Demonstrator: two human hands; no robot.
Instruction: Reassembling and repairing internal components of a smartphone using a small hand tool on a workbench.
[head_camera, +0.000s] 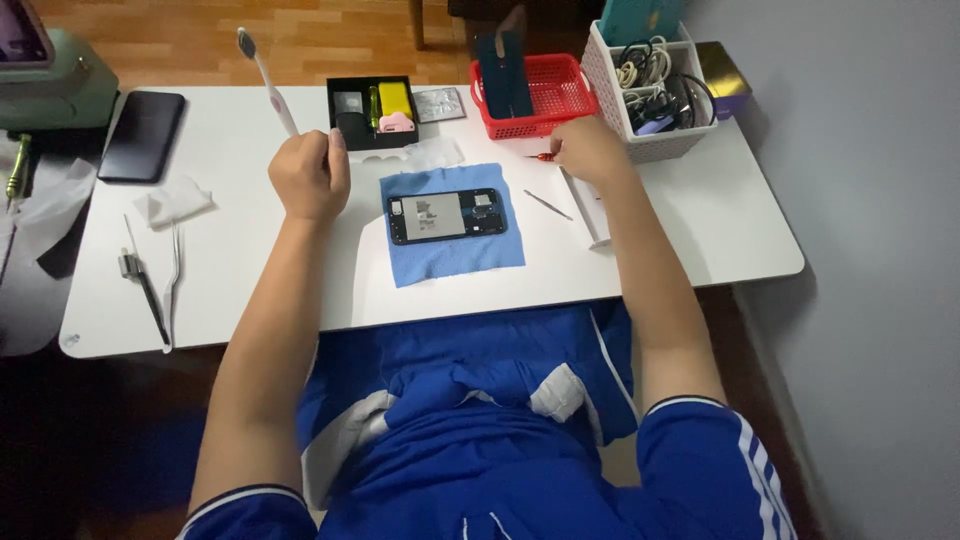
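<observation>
Holding a white toothbrush (268, 82) in a tight fist, the left hand (310, 176) rests on the white table (700, 230). The right hand (590, 150) pinches a small orange-handled screwdriver (542, 156) with its fingers closed on it. An opened black phone (446, 215) lies on a blue square cloth (455, 258) between the hands. A red plastic basket (555, 95) sits at 12 o'clock from the phone.
</observation>
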